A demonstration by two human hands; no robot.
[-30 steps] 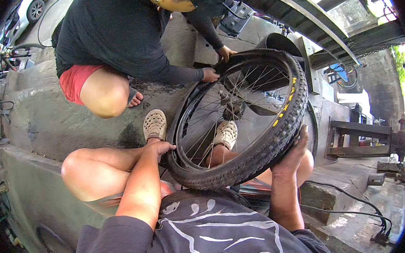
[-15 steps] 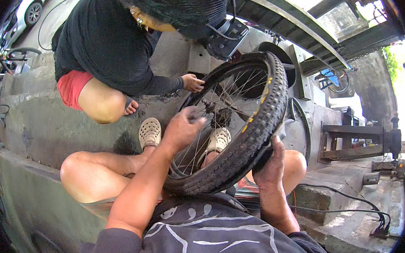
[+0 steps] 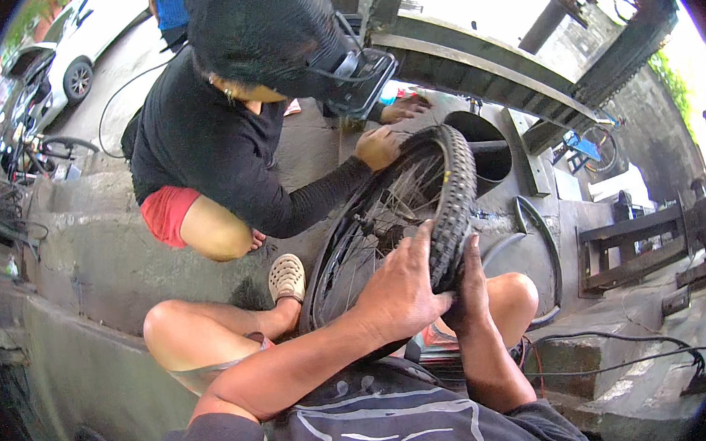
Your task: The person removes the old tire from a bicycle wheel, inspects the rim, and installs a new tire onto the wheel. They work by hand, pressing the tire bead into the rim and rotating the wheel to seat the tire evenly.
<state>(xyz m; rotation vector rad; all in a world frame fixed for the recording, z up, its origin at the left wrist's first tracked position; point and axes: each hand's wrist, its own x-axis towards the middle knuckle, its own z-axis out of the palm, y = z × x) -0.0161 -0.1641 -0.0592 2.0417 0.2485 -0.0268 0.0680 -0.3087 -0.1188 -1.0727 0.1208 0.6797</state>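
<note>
A bicycle wheel (image 3: 362,257) with spokes and a knobby black tyre (image 3: 453,174) leans in front of me, above my lap. My left hand (image 3: 405,287) has crossed to the tyre's right side, its fingers wrapped over the inner edge. Close beside it, my right hand (image 3: 466,286) holds the outer side of the same tyre, thumb pointing up. Both hands are closed on it. Part of the tyre's lower section is hidden behind my left forearm. A co-worker's hand (image 3: 377,148) touches the wheel's far edge; their other hand (image 3: 407,109) is spread beyond it.
The crouching co-worker (image 3: 221,148) wears black sleeves and a head-mounted device. A black hoop-like tube or tyre (image 3: 553,257) lies on the floor to the right. Metal beams (image 3: 482,66) stand at the far right, and black cables (image 3: 615,336) run near my right knee.
My left hand has moved from over the spokes to the tyre's right side, next to my right hand. The wheel has tilted and shifted. The co-worker has leaned back, a second hand now showing.
</note>
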